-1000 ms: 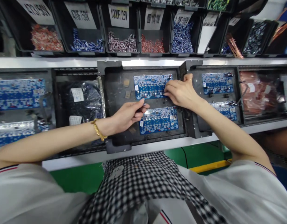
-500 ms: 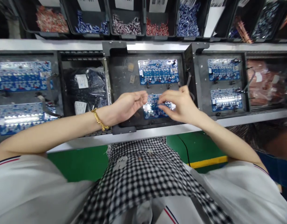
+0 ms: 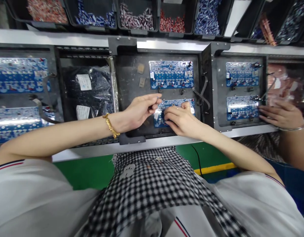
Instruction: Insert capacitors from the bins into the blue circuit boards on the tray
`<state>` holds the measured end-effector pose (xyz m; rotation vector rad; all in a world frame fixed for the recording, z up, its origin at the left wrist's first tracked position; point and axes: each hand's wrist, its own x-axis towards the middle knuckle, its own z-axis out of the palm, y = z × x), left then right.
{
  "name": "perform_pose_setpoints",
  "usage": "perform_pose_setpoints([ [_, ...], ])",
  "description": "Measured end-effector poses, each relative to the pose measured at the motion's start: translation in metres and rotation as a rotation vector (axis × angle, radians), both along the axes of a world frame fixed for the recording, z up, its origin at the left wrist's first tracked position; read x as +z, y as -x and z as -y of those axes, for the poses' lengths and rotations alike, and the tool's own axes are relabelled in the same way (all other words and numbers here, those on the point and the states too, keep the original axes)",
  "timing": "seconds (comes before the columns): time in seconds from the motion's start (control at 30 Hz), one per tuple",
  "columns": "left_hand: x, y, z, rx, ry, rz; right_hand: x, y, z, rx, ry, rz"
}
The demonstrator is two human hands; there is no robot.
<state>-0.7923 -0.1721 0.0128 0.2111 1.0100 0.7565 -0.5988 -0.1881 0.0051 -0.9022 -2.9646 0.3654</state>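
Two blue circuit boards lie in the dark tray (image 3: 128,75) in front of me, an upper board (image 3: 171,74) and a lower board (image 3: 160,106). Over the lower board's left edge, my left hand (image 3: 140,112) is closed, thumb and finger pinched at a tiny thing too small to name. My right hand (image 3: 183,120) is over the middle and right of the same board, its thumb and fingertips bent together down at the surface. What those fingertips hold, if anything, is hidden. A gold bracelet circles my left wrist.
Black bins of small blue (image 3: 208,18), red (image 3: 172,23) and purplish parts line the back. Bagged dark material (image 3: 92,87) lies left. More boards (image 3: 242,75) sit in side trays. Another person's hand (image 3: 282,115) rests at the right. Grey straps (image 3: 203,92) hang beside the tray.
My right hand has lowered onto the lower board and shifted slightly left. My left hand's fingers have pinched together. Another person's hand has come over the right tray. The view has shifted slightly.
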Motion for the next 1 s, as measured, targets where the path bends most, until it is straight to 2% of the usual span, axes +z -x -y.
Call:
perform_pose_setpoints([
  [0.13, -0.002, -0.002, 0.007, -0.061, 0.030, -0.013, -0.005, 0.001, 0.009, 0.009, -0.205, 0.035],
  [0.27, -0.004, -0.004, 0.011, -0.099, 0.038, 0.001, -0.011, -0.001, 0.013, 0.035, -0.283, 0.063],
  [0.37, -0.006, -0.007, 0.015, -0.115, 0.019, -0.028, -0.007, -0.003, 0.010, -0.032, -0.201, 0.037],
  [0.5, -0.004, -0.015, 0.022, -0.159, -0.042, 0.002, 0.014, -0.004, -0.001, -0.279, -0.065, -0.219],
  [0.6, 0.004, -0.022, 0.022, -0.198, -0.055, 0.063, 0.026, -0.007, -0.005, -0.327, -0.030, -0.268],
  [0.7, 0.009, -0.025, 0.016, -0.173, 0.014, 0.060, 0.026, -0.017, -0.004, -0.343, -0.055, -0.179],
  [0.8, 0.007, -0.023, 0.007, -0.112, 0.066, 0.000, 0.016, -0.029, 0.000, -0.297, -0.025, -0.001],
  [0.9, 0.001, -0.023, 0.001, -0.128, 0.024, -0.019, 0.006, -0.034, 0.003, -0.231, 0.027, 0.137],
  [1.0, -0.002, -0.024, -0.003, -0.184, -0.035, -0.053, 0.004, -0.032, 0.002, -0.199, -0.003, 0.180],
])
